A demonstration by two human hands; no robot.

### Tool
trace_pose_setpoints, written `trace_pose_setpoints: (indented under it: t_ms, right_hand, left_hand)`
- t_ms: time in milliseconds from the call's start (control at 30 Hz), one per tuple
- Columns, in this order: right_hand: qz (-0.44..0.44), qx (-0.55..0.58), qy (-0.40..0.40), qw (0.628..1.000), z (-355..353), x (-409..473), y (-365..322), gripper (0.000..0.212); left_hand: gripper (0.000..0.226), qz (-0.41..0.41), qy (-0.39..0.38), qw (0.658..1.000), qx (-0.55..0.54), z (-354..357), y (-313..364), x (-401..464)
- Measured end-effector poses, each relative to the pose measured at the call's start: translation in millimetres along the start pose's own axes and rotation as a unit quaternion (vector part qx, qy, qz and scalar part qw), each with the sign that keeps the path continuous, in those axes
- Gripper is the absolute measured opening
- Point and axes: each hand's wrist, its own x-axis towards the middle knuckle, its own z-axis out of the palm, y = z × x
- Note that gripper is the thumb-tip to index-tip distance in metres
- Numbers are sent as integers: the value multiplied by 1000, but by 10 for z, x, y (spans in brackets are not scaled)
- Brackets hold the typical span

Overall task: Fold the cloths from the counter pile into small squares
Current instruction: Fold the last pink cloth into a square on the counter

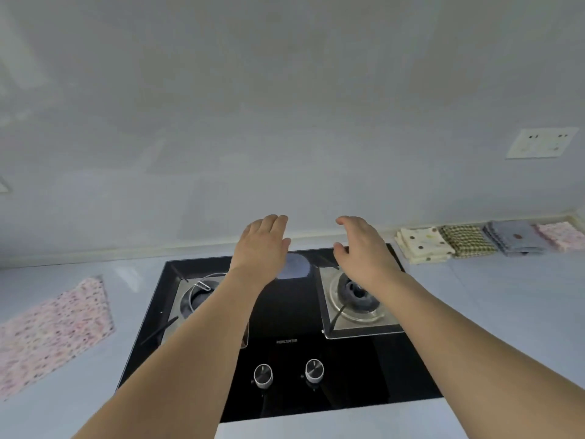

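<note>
Nearest the viewer, two bare forearms reach forward over a black glass gas hob (285,315) set into a pale counter (493,312). Two round control knobs (288,373) sit side by side at the hob's near edge, between the forearms. Beyond them lie two burners: the left burner (198,294), partly hidden by the left forearm, and the right burner (356,294) on its square steel plate, directly beneath the right wrist. On the counter to the near left, a pink speckled cloth (53,331) lies spread flat and unfolded, well apart from both hands. Farther on, the left hand (262,245) and right hand (364,248) hover above the far part of the hob, palms down, fingers straight and relaxed, holding nothing. At the far right, against the wall, four folded cloths sit in a row, touching: a cream dotted cloth (422,245), a checked cloth (467,240), a grey cloth (516,237) and a pink cloth (562,236). A wall socket (541,142) is mounted above them. The likely risks come from working across the hob: a forearm could brush a knob and turn on the gas, and a cloth carried over a burner could snag on its pan support or, if it is lit, scorch. Neither hand is near the flat cloth, so reaching leftward across the knobs seems the riskiest move.
</note>
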Motion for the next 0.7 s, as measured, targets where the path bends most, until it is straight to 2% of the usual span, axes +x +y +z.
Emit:
trace_pose_setpoints:
  t_ms: [367,600,700]
  right_hand:
    - [-66,27,-40,997,662,48,-1231,49]
    - [-104,49,-73,991,1356,81,-2402,49]
    - [-125,51,-109,985,1718,63,-2859,47]
  left_hand:
    - [48,-57,18,998,14,-403,-1257,-672]
    - [45,-113,-8,993,-30,-565,-2552,-1276]
    - [44,-181,-25,982,-40,-555,-3191,-1572]
